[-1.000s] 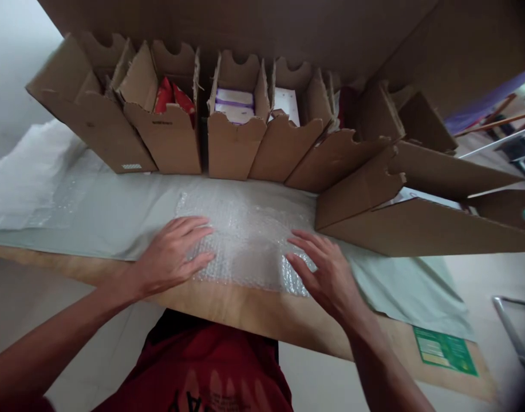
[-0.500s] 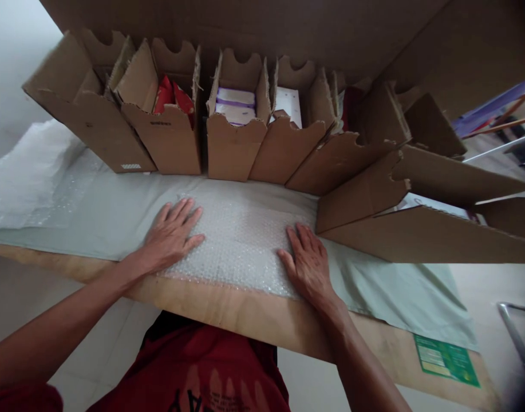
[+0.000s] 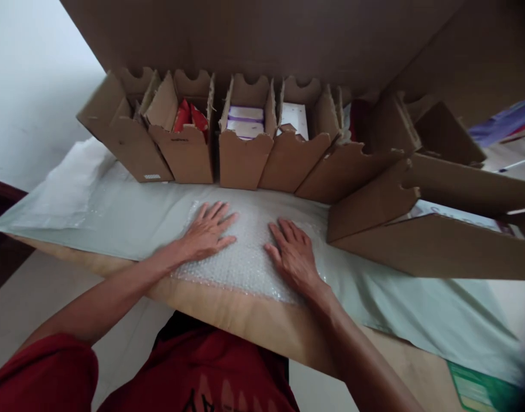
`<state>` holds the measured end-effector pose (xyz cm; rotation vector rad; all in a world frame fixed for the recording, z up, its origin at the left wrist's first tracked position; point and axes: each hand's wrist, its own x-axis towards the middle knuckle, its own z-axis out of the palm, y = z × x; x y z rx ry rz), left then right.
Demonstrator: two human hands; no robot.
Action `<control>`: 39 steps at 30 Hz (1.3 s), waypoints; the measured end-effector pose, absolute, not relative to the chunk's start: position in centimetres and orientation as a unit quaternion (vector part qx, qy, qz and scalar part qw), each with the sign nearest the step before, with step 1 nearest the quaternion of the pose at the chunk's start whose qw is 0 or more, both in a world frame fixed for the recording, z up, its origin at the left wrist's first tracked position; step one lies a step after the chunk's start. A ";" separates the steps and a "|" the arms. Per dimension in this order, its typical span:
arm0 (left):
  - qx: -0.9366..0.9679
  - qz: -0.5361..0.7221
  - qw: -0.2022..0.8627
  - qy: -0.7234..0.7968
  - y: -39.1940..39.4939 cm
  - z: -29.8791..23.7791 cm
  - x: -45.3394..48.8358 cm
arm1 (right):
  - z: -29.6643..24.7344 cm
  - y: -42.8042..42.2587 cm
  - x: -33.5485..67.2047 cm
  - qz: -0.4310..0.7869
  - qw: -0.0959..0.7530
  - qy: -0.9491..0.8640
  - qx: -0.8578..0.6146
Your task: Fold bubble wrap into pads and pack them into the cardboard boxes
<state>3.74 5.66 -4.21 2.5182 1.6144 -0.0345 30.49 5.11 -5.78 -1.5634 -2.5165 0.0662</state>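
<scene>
Change: my left grip [image 3: 208,232] and right grip [image 3: 292,249] have moved closer together | Grips: both flattened, palms down, fingers spread, holding nothing | Thing: clear, flat plastic bubble-wrap sheet [image 3: 247,266] beneath and between them, over the long tan wooden desk [image 3: 228,304] | Meaning: probably smoothing it

Shirt: a deep red top [image 3: 159,389] is worn, its cloth softly creased.
Left sleeve: the same red is carried over the upper arm by a short, loose sleeve [image 3: 51,366], ended in a rounded edge to the left of the top.
Lettering: dark strokes [image 3: 208,403] are printed low on the top, cut off at the bottom of view.
Motif: dull, paler, finger-shaped marks [image 3: 227,395] are set in a row beside the strokes.
Lower wear: black cloth [image 3: 182,325] is seen past the top's far edge.
Forearms: both are left bare.
</scene>
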 end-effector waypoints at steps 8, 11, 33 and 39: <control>0.676 0.048 -0.008 0.735 -1.4 -5.2 -7.9 | -6.5 3.5 32.7 0.025 0.110 -0.843 -0.527; 0.655 0.084 -0.018 0.751 -3.5 -5.0 -8.0 | -6.3 3.9 32.3 0.052 0.121 -0.835 -0.534; 0.863 0.132 0.065 0.483 -3.3 -1.0 1.2 | -0.8 -3.8 37.0 0.204 0.226 -0.824 -0.478; 0.774 0.174 0.273 0.544 -2.1 1.8 -2.8 | 2.0 -3.4 41.0 0.357 0.240 -0.737 -0.521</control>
